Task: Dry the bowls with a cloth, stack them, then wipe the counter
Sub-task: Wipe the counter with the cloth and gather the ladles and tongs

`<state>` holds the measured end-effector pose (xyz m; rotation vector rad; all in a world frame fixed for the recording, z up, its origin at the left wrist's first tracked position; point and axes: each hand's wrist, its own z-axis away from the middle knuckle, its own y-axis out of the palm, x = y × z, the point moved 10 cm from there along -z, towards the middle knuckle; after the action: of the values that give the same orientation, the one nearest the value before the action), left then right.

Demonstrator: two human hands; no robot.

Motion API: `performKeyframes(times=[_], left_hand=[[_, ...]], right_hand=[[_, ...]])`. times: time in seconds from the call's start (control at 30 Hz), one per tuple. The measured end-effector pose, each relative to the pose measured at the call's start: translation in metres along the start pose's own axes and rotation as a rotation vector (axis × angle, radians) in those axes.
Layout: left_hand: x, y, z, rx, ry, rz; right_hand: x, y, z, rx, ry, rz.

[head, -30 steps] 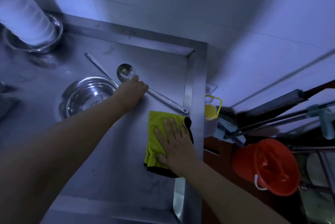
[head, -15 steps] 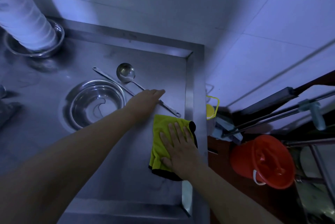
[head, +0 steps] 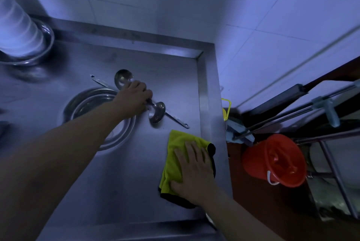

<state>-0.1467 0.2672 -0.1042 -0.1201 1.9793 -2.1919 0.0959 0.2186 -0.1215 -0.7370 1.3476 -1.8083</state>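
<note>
Pressing flat, open-palmed, the right hand (head: 194, 170) pins the yellow cloth (head: 175, 155) to the steel surface (head: 120, 192) at lower centre-right. Cloth: soft, folded, light; likely best bunched at its near edge. Left hand (head: 134, 98), fingers curled round ladle handles (head: 155, 113), centre frame. Steel bowl (head: 93, 108) beneath that forearm: rigid, slick; judged safest gripped at the rim.

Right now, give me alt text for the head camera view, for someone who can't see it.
A right hand presses a yellow cloth flat on a steel counter while the left hand grips ladles beside a metal bowl. An orange bucket sits lower right.
</note>
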Motion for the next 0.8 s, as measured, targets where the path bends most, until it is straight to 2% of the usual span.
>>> performKeyframes(times=[0.13,0.33,0.5,0.67,0.8], left_hand=[[0.005,0.0,-0.003,-0.028,0.04,-0.059],[0.02,-0.014,-0.006,-0.049,0.034,-0.113],[0.077,-0.043,0.008,-0.164,-0.233,-0.002],[0.144,-0.06,0.034,-0.307,-0.584,0.076],[0.17,-0.056,0.051,-0.353,-0.753,0.1]], right_hand=[[0.007,0.009,-0.013,0.028,0.015,-0.065],[0.024,0.003,-0.037,-0.052,-0.072,-0.009],[0.038,-0.009,-0.092,-0.09,-0.152,-0.017],[0.05,-0.026,-0.175,-0.144,-0.272,-0.002],[0.064,-0.039,-0.246,-0.138,-0.383,0.05]])
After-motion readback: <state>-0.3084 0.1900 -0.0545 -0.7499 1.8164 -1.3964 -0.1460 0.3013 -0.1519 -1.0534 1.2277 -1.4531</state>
